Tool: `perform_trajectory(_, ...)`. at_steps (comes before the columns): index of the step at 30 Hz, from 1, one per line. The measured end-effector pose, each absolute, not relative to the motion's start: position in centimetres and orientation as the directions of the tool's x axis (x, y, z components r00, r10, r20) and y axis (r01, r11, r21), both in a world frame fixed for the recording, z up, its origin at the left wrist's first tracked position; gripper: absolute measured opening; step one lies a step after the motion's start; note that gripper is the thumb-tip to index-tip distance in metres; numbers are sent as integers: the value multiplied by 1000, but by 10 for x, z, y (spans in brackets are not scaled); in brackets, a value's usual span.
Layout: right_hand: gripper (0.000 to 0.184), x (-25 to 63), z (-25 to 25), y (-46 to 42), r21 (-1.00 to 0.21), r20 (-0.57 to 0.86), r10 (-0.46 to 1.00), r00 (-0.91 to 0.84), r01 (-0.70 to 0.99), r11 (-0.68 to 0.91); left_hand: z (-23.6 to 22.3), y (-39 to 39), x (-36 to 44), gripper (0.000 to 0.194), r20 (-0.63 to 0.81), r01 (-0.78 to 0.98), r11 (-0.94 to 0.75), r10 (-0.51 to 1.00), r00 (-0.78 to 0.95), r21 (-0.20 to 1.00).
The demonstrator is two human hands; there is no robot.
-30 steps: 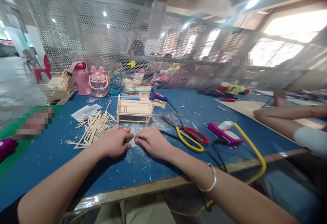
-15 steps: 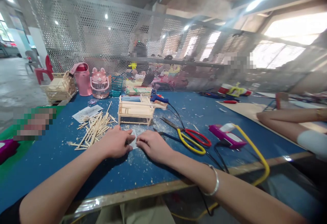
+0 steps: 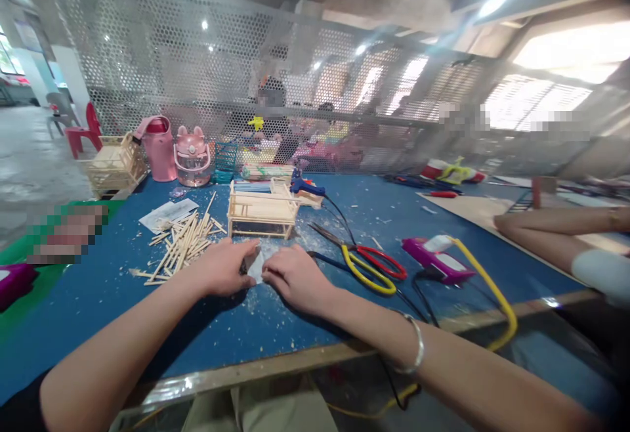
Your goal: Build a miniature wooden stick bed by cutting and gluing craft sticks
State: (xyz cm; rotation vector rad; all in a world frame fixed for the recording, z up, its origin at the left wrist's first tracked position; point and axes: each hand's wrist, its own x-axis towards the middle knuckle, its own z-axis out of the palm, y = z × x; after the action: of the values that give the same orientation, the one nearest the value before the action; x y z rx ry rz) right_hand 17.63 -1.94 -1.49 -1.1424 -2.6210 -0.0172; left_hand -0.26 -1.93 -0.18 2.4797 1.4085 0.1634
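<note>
Both my hands rest on the blue table (image 3: 88,287) and pinch a small white piece of paper (image 3: 255,262) between them. My left hand (image 3: 221,268) holds its left side with curled fingers. Its right side is gripped by my right hand (image 3: 294,276), which wears a silver bangle at the wrist. Just behind the paper stands a small frame built of wooden sticks (image 3: 260,210). A loose pile of wooden sticks (image 3: 183,243) lies left of it, close to my left hand.
Red and yellow scissors (image 3: 368,262) and a purple tool with a yellow cord (image 3: 436,258) lie to the right. Another person's forearms (image 3: 551,235) rest at the far right. Pink bottles (image 3: 174,151), a stick basket (image 3: 114,164) and a blue glue gun (image 3: 305,188) stand behind, before a mesh screen.
My hands have stayed together on the white paper, with its top edge now lifted slightly between the fingers. The view shifted a little.
</note>
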Motion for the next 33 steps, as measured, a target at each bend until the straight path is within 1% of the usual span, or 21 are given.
perform_trajectory(2, 16, 175, -13, -18, -93, 255, 709, -657, 714, 694, -3, -19, -3, 79, -33, 815, -484, 854, 519, 318)
perform_trajectory(4, 16, 174, -13, -16, -108, 256, 727, -637, 729, 676, -4, -19, -4, 81, -31, 821, -477, 859, 511, 313)
perform_trajectory(6, 16, 174, -13, -15, -124, 257, 738, -625, 735, 666, -5, -18, -5, 78, -26, 823, -475, 861, 507, 312)
perform_trajectory(10, 17, 174, -15, -16, -113, 264, 717, -645, 717, 687, -6, -18, -4, 69, -13, 808, -499, 848, 529, 314)
perform_trajectory(13, 18, 173, -14, -14, -141, 267, 727, -632, 721, 679, -6, -18, -4, 65, -7, 820, -488, 858, 513, 298)
perform_trajectory(15, 17, 173, -14, -13, -155, 263, 733, -627, 723, 673, -7, -18, -4, 66, -7, 831, -471, 869, 495, 295)
perform_trajectory(20, 15, 176, -15, -14, -129, 254, 707, -660, 702, 701, -9, -17, -5, 68, 3, 802, -502, 848, 530, 322)
perform_trajectory(26, 17, 175, -12, -12, -189, 256, 731, -633, 709, 680, -6, -17, -5, 61, 0, 809, -482, 859, 512, 336)
perform_trajectory(33, 18, 175, -15, -8, -136, 275, 730, -626, 726, 674, -6, -19, -4, 61, 5, 818, -489, 859, 512, 301)
